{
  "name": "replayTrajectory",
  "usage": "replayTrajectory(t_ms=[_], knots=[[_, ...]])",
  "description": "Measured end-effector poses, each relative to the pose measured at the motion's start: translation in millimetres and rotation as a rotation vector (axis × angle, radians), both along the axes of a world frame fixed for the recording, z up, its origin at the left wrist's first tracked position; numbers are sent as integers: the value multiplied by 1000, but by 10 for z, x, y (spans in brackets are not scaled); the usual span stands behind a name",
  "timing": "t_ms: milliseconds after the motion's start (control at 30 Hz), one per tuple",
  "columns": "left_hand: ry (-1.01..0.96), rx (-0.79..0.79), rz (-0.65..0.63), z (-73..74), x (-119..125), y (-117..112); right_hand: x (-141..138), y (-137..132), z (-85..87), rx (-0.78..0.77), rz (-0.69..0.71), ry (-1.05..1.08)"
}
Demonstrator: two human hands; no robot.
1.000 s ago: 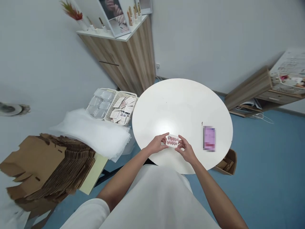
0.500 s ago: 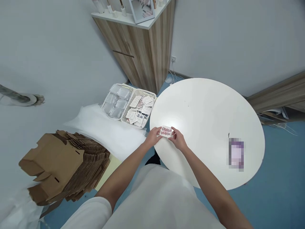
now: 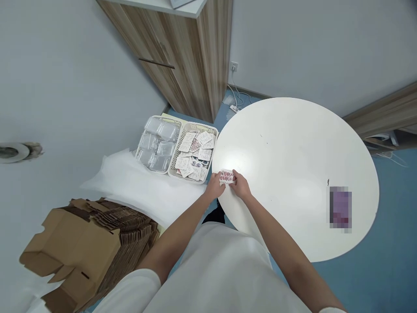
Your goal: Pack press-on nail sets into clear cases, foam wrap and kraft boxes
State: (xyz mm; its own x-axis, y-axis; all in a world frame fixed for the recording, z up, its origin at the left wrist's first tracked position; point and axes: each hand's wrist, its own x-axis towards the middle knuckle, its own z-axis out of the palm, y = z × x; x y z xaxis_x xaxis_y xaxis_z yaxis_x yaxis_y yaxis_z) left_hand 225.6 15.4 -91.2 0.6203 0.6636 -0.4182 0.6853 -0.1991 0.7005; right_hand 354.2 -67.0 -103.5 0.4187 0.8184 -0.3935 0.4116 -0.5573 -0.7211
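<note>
Between my two hands is a small pack of press-on nails (image 3: 227, 176), with two rows of pinkish-red ovals on a white card. My left hand (image 3: 214, 186) pinches its left end. My right hand (image 3: 241, 185) grips the right end, fingers closed along the edge. The pack is at the near left rim of the round white table (image 3: 286, 143); whether it touches the tabletop I cannot tell. Just beyond my left hand stands a white basket (image 3: 173, 170) holding many printed cards (image 3: 187, 142), some showing nail sets.
Beside that basket, another holds several clear plastic boxes (image 3: 159, 148). White sheeting (image 3: 130, 187) lies in front, and flattened cardboard boxes (image 3: 74, 243) are stacked at lower left. A pixelated purple item (image 3: 340, 208) rests on the table's right side. A wooden cabinet (image 3: 185, 56) stands behind.
The view has tipped down and shifted, so the cabinet top has mostly left the picture. Both hands still hold the pack, and my fingers have closed in more over its ends.
</note>
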Motion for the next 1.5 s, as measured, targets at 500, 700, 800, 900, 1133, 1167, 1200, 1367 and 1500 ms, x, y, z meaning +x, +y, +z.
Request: replayTrajectory(t_ms=[500,700,800,900,1133,1167,1200,1367,1500], knots=[[-214,-169,256,-52,-123,-143,-251,-167,91,170,-405,397],[-290,-213,290,-97,-143,-157,-328,-144,108,216,-492,564],[-284,-222,298,-110,-106,-122,-323,-71,110,217,-495,558],[-265,-222,279,-118,-53,-62,-286,13,107,229,-483,530],[-260,-212,252,-109,-12,1,-234,87,132,198,-469,482],[-262,-213,253,-104,-16,1,-235,85,136,196,-472,484],[-265,-212,253,-100,-20,0,-237,84,138,195,-475,485],[-267,-217,227,-90,-35,4,-236,88,134,215,-490,494],[-284,-176,241,-96,-34,-6,-223,73,151,237,-513,504]])
